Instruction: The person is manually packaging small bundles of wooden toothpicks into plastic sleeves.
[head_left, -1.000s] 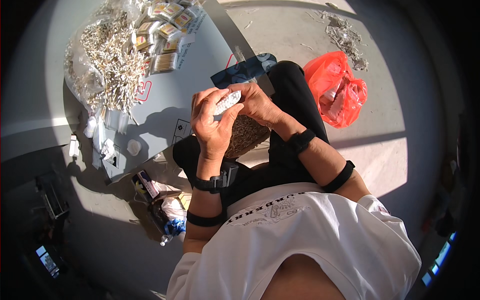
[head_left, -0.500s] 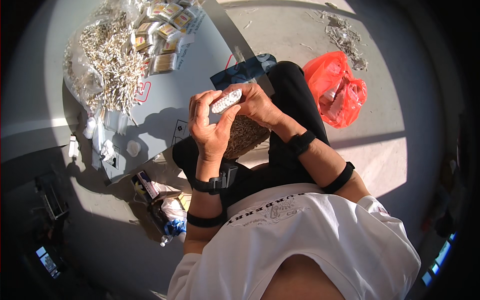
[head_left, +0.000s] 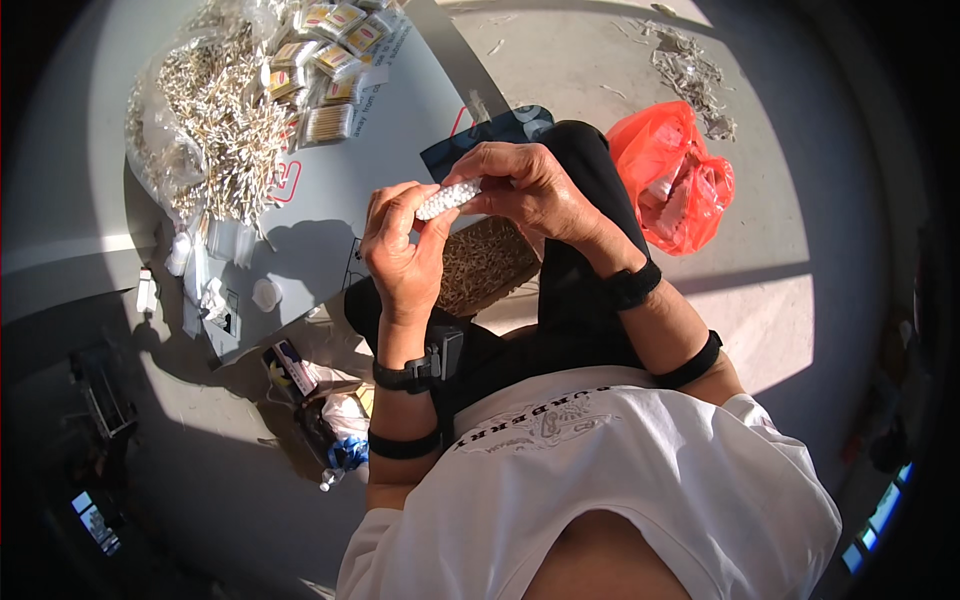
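- A small white oblong bundle of short sticks (head_left: 447,198) is held above the lap, between both hands; it is raised in front of the grey counter edge and above a brown woven tray of loose thin sticks (head_left: 487,264) resting on the knees.
- The left hand (head_left: 400,250) is closed round the bundle's lower end, its grip pinching it between thumb and curled fingers; a black band is worn at the wrist.
- The right hand (head_left: 525,190) is set on the bundle's upper end, its grip pressed together on it with the fingertips; a black watch-like band is seen at this wrist too.
- A large loose heap of pale thin sticks in clear plastic (head_left: 210,120) is spread over the grey counter (head_left: 400,120) at the upper left.
- Just beside the heap, small flat rectangular packets with yellow and red labels (head_left: 335,50) are stacked at the counter's far end; red line markings are printed on the counter surface near them.
- A dark blue flat packet (head_left: 500,130) lies at the counter edge, behind the hands.
- An orange-red plastic bag (head_left: 680,170) sits on the floor to the right, well apart from the counter.
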